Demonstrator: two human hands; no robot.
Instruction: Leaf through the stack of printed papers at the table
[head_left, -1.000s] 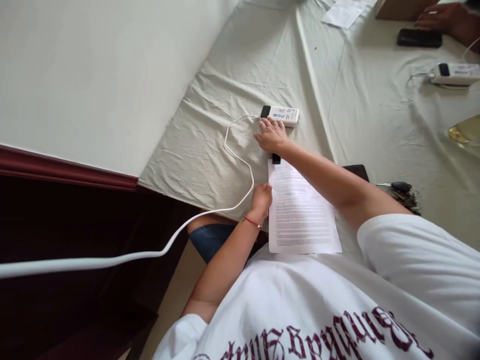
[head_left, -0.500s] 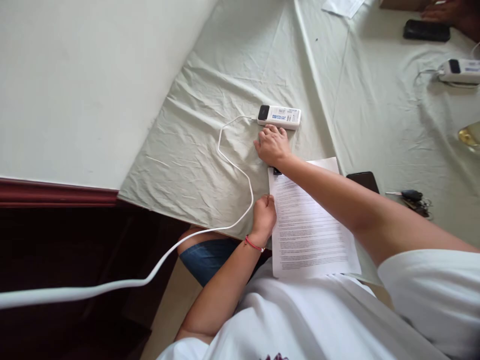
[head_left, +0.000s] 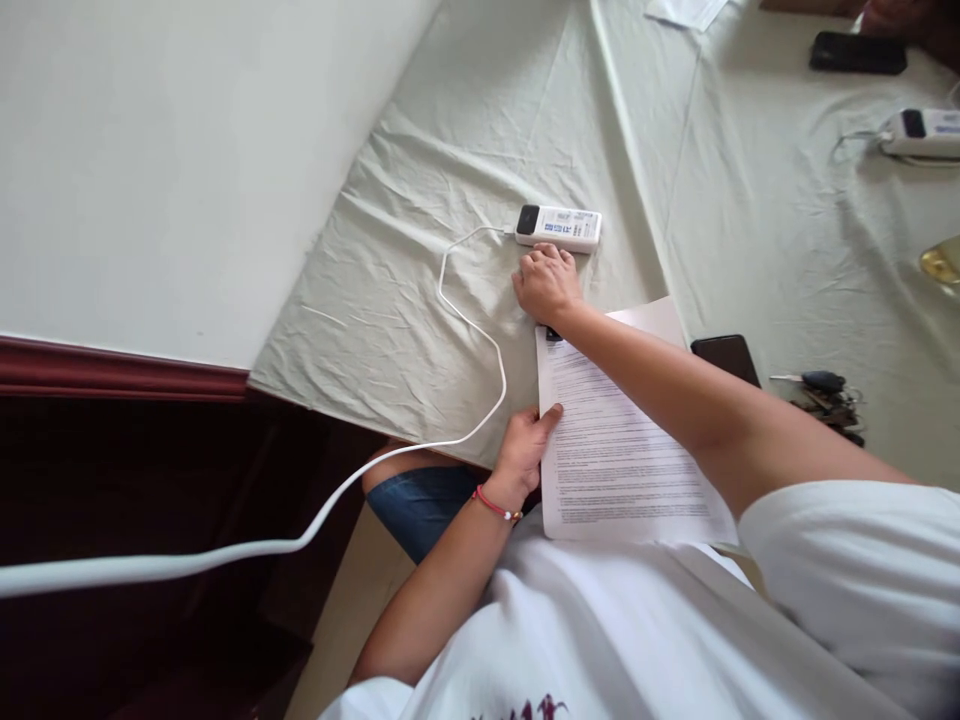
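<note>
A stack of printed sheets (head_left: 622,455) lies at the table edge, against my shirt. My left hand (head_left: 527,447) grips its left edge, thumb on top and fingers out of sight below. Palm down, my right hand (head_left: 547,283) sits at the sheets' upper left corner with its fingers curled. A small black object (head_left: 553,335) pokes out from under that wrist onto the corner; most of it is hidden, so I cannot tell its kind. Just beyond the right fingertips lies a white power bank (head_left: 570,229) with a white cable (head_left: 504,370) plugged into its left end.
A dark phone (head_left: 726,358) and a bunch of keys (head_left: 825,400) lie right of the sheets. Farther back are a second power bank (head_left: 922,133), a black case (head_left: 859,53) and part of another person's hand. The cable crosses the cloth-covered table's (head_left: 390,300) front edge.
My left hand has opened from a closed pinch at the sheets' edge, and its thumb now lies over them. The right hand stays nearly in place. The view has shifted slightly.
</note>
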